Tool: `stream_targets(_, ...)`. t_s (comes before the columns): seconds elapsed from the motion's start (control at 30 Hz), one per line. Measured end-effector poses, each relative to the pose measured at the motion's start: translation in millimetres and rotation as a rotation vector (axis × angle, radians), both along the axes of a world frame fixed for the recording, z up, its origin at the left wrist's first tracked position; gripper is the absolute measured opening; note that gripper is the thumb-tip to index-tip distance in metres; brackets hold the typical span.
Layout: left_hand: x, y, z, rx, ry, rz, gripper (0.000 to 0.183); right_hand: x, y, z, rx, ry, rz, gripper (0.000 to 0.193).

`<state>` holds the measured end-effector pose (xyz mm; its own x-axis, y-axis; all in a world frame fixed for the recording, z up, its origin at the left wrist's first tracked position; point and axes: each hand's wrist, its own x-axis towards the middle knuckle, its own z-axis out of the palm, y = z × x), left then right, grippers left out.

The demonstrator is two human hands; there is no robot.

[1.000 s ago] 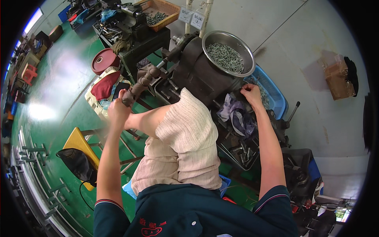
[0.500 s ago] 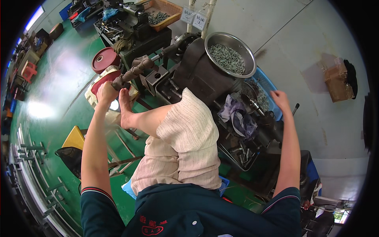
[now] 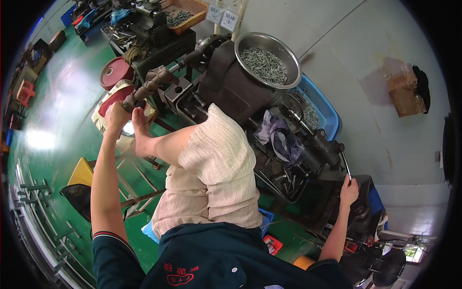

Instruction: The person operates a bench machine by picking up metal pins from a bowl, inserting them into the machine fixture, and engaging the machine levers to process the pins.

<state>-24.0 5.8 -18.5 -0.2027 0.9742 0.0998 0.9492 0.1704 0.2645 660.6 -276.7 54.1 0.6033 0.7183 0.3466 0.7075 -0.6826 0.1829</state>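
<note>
At the left, my left hand point(image 3: 117, 115) is closed at the near end of a brown-wrapped bar point(image 3: 147, 86) on the bench machine point(image 3: 231, 82). Its fingertips are partly hidden, so what they pinch cannot be made out. A bare foot point(image 3: 139, 132) rests right beside that end. On the right, my right hand point(image 3: 349, 191) grips the lower end of a shiny metal lever point(image 3: 346, 164), which joins the dark tailstock-like part point(image 3: 325, 149) of the machine. A crumpled purple cloth point(image 3: 279, 137) lies between the two hands, on the machine.
A steel bowl point(image 3: 294, 79) of small metal pins sits on the machine. Behind it a blue basket point(image 3: 332, 123) holds more small parts. Loose tools lie in a dark tray point(image 3: 291, 192). A yellow-backed chair point(image 3: 82, 171) and red round stool point(image 3: 115, 72) stand left; a cardboard box point(image 3: 406, 96) is far right.
My right hand has come down from beside the blue basket and taken hold of the lever, which has swung from pointing up to pointing down. My left hand stays at the bar's end.
</note>
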Motion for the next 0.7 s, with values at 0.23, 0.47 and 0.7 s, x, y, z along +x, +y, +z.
stream_targets(0.23, 8, -1, 3, 0.000, -0.009, -0.002, 0.036, -28, -5, 2, 0.086, 0.045, -0.024, 0.050)
stream_targets(0.47, 1, 2, -3, 0.012, -0.009, -0.017, 0.040, -34, -2, 2, 0.092, -0.005, -0.056, 0.052)
stream_targets(0.7, 4, 3, 1, -0.007, -0.006, 0.000, 0.040, -36, -1, 1, 0.041, 0.022, -0.121, 0.052)
